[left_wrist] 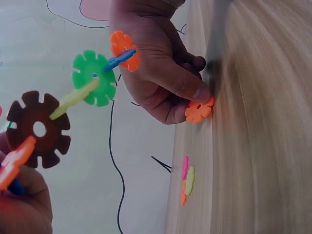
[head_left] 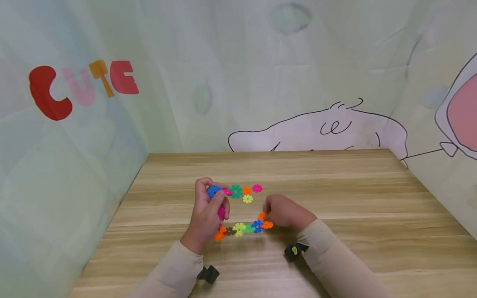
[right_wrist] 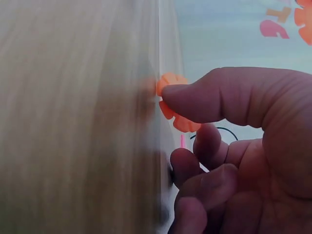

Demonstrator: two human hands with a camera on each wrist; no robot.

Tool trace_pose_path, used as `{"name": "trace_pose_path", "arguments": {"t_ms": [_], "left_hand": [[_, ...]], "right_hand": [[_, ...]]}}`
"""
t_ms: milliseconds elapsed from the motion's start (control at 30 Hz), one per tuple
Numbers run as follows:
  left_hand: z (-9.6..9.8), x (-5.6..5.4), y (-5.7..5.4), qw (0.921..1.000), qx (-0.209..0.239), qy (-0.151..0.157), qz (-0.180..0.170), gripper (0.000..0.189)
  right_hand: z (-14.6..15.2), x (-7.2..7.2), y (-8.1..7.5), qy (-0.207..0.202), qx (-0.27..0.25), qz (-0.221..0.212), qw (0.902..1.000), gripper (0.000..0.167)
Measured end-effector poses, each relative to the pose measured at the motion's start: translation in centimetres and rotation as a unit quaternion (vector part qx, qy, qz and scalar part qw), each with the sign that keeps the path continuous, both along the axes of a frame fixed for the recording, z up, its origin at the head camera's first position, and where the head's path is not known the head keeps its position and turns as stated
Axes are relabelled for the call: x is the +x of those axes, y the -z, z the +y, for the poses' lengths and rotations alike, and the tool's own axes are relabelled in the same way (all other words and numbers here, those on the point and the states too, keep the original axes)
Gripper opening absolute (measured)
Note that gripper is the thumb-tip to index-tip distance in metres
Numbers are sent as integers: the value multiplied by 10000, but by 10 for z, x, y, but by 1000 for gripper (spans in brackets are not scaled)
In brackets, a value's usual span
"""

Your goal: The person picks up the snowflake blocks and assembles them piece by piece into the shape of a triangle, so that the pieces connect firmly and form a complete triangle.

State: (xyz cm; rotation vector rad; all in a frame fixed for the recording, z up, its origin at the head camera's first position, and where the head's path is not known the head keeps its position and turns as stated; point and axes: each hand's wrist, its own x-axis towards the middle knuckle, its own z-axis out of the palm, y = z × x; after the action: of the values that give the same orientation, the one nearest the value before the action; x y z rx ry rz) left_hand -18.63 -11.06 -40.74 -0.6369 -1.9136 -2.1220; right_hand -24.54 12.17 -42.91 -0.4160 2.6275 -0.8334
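Chain (head_left: 239, 231) partly behind left hand (head_left: 205, 215)

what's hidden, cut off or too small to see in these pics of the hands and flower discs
- Head view: part of the chain is covered by the left hand; how its discs interlock is too small.
- Right wrist view: the pinched orange disc is partly covered by the right hand.
- Right wrist view: the upper orange disc is cut off by the right edge.
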Motion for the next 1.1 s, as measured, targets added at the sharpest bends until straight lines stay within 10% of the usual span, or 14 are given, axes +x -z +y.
{"name": "trace_pose_path", "arguments": {"t_ms": [367,667,1100], "left_hand": [[1,0,0,9999,27,-21,-103,19],[3,0,0,10000,-9,-46,-88,17],[4,-2,6,9986,-184,255,432,26]], "right_hand": [[7,-6,0,-13,-1212,-128,9925,8],[6,6,-34,-179,-3442,206,9385,32],[0,23,-55,-216,-4338,-480,8995,37]]}}
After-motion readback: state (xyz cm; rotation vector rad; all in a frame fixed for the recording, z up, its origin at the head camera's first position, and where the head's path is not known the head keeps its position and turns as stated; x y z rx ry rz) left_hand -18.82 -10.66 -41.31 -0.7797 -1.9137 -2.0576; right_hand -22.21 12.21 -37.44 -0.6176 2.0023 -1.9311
